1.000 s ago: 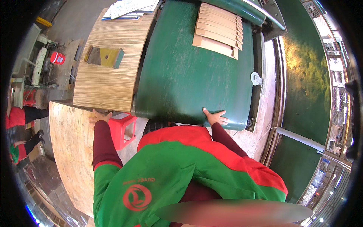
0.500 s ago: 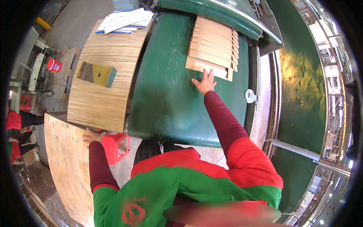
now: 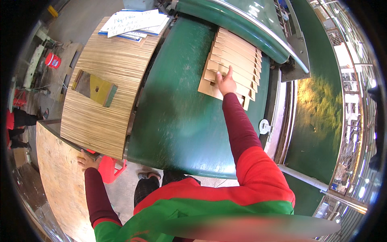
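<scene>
Flat brown cardboard pieces (image 3: 236, 64) overlap like shingles on a green conveyor belt (image 3: 173, 105), below a green roller (image 3: 234, 24). On the nearest pieces lies my right hand (image 3: 227, 83), its thumb and a finger spread apart; its other fingers are partly hidden, and it seems to press rather than grip. Off to the left, my left hand (image 3: 88, 160) rests open at the edge of a pale wooden board (image 3: 60, 177), holding nothing.
A wood-grain table (image 3: 100, 129) left of the belt bears a yellow-and-grey block (image 3: 94, 88) and handwritten papers (image 3: 135, 24). A red plastic stool (image 3: 111, 169) stands beneath. A second green belt (image 3: 310, 133) runs at right, beyond a metal frame. Another person's legs (image 3: 26, 119) show at far left.
My right hand has moved from the near edge of the cardboard row forward onto the pieces. The nearest pieces look slightly skewed. My left hand stays at the board's edge while the view shifts.
</scene>
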A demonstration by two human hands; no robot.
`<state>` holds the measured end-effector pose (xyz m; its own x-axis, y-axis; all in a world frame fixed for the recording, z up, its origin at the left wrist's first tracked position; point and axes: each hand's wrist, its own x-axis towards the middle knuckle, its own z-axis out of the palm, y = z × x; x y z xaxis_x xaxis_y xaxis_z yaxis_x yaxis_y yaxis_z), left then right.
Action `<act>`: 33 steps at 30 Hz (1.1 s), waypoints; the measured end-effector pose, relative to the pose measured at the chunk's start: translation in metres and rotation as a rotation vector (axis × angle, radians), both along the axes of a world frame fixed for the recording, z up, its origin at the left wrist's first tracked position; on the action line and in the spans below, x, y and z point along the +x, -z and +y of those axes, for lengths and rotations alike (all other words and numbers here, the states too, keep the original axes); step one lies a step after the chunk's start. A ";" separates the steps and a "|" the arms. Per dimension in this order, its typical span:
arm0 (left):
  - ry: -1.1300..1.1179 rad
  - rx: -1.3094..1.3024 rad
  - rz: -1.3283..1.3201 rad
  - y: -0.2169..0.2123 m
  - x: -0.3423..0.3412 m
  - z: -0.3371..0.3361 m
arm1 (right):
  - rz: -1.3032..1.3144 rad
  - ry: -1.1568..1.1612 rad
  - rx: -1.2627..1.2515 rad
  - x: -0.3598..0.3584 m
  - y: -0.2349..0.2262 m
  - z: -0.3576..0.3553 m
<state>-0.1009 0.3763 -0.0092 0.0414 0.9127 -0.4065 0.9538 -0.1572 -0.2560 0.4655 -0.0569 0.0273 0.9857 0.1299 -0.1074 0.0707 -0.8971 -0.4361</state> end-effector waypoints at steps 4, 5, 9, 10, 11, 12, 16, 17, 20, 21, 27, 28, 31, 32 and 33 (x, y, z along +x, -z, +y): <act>-0.018 0.006 -0.042 -0.002 -0.001 -0.002 | 0.096 -0.004 -0.205 0.024 0.003 0.012; -0.012 0.014 -0.074 -0.002 -0.001 -0.002 | 0.154 0.017 -0.248 0.026 0.005 0.013; -0.037 -0.001 -0.053 -0.004 0.000 -0.003 | 0.136 -0.056 -0.341 0.043 -0.004 0.010; -0.050 -0.003 -0.042 -0.005 0.001 -0.004 | 0.053 -0.141 -0.427 0.050 -0.009 0.008; -0.045 -0.001 -0.049 -0.006 0.001 -0.005 | -0.055 -0.223 -0.501 0.058 -0.014 0.005; -0.042 0.003 -0.055 -0.007 0.002 -0.005 | -0.204 -0.321 -0.553 0.066 -0.016 0.003; -0.044 0.008 -0.053 -0.008 0.000 -0.007 | -0.052 -0.413 -0.397 0.102 -0.015 -0.008; -0.041 0.007 -0.068 -0.008 -0.001 -0.007 | 0.002 -0.341 -0.261 0.111 -0.014 -0.012; -0.037 -0.002 -0.074 -0.004 -0.005 -0.004 | 0.147 -0.335 -0.025 0.139 -0.011 -0.024; -0.036 -0.006 -0.085 -0.002 -0.008 -0.003 | 0.074 -0.313 -0.005 0.144 -0.007 -0.024; 0.004 0.031 -0.110 0.008 -0.028 0.004 | 0.011 -0.103 -0.167 0.185 0.014 -0.002; 0.023 0.046 -0.111 0.009 -0.031 0.005 | 0.051 -0.139 -0.180 0.190 0.015 0.000; 0.040 0.057 -0.143 0.012 -0.038 0.006 | 0.106 -0.200 -0.218 0.205 0.010 0.002; 0.010 0.068 -0.121 0.013 -0.039 0.006 | 0.148 -0.232 -0.254 0.210 0.004 0.001; 0.016 0.079 -0.126 0.014 -0.040 0.005 | 0.171 -0.279 -0.277 0.218 -0.005 0.000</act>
